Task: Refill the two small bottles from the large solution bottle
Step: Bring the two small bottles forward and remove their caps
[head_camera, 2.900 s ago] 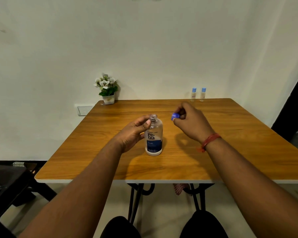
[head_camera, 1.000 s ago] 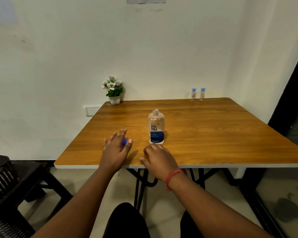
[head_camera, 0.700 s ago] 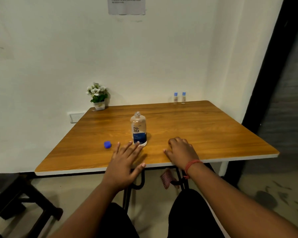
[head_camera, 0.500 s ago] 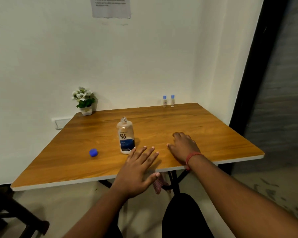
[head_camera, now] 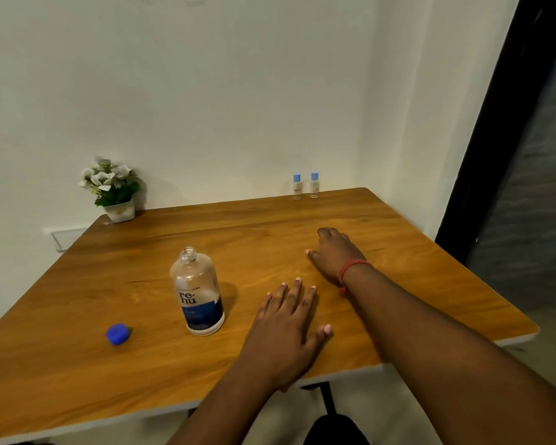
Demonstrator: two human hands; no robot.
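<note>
The large clear solution bottle [head_camera: 198,293] with a blue label stands upright and uncapped near the table's middle. Its blue cap [head_camera: 117,333] lies on the wood to its left. Two small bottles with light blue caps [head_camera: 297,187] [head_camera: 314,185] stand side by side at the far edge by the wall. My left hand [head_camera: 289,322] hovers flat, fingers spread, right of the large bottle and holds nothing. My right hand [head_camera: 336,252], with a red wrist thread, reaches forward over the table toward the small bottles, fingers loose and empty.
The wooden table [head_camera: 77,364] has a white rim and black legs. A small potted plant with white flowers [head_camera: 113,191] sits at the far left corner. A wall socket [head_camera: 65,234] is left of the table. A dark doorway [head_camera: 527,155] lies to the right.
The blue cap went from my right hand onto the table at the left. I have risen and shifted right; both hands have left the table edge and my right hand has moved forward.
</note>
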